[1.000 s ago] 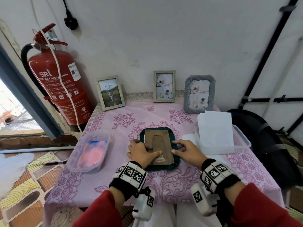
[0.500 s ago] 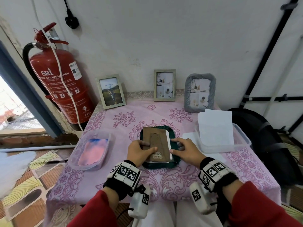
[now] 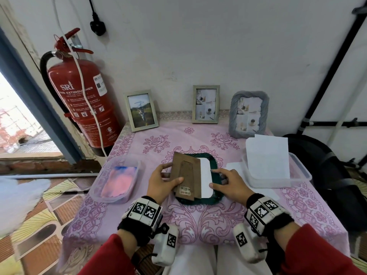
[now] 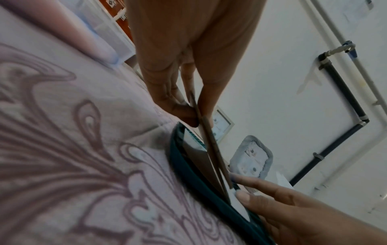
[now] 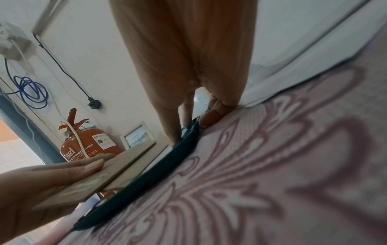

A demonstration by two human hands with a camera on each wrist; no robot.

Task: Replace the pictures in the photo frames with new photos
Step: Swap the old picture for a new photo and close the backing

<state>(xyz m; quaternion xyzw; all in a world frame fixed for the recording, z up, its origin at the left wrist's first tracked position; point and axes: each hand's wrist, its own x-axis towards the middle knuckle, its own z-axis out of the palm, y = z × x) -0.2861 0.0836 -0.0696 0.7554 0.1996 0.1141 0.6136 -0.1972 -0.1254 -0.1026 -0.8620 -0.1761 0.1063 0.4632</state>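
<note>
The dark green frame lies face down in the middle of the worktop, which has a pink flowery cloth on it. It lies flat like this so its back can be opened. The left hand pinches the brown back board, with the thumb on top and the fingers under the left edge, and tips it up so that one side is off the frame. That makes a gap, and the white back of the old picture shows there. The right hand lies with its fingers stretched out, its tips pressing on the white picture and the right side of the frame. It probably does this so the frame will not slide or lift while the board comes away. So one hand is clamped on the board, and the other is spread flat and grips nothing. A clear box with white sheets sits just to the right, near enough to reach; these may be the new photos, but their faces cannot be seen. Another clear box with something pink inside sits to the left, maybe for the old pictures. Three more frames stand at the back against the wall: a pale one, a second pale one and a grey one.
</note>
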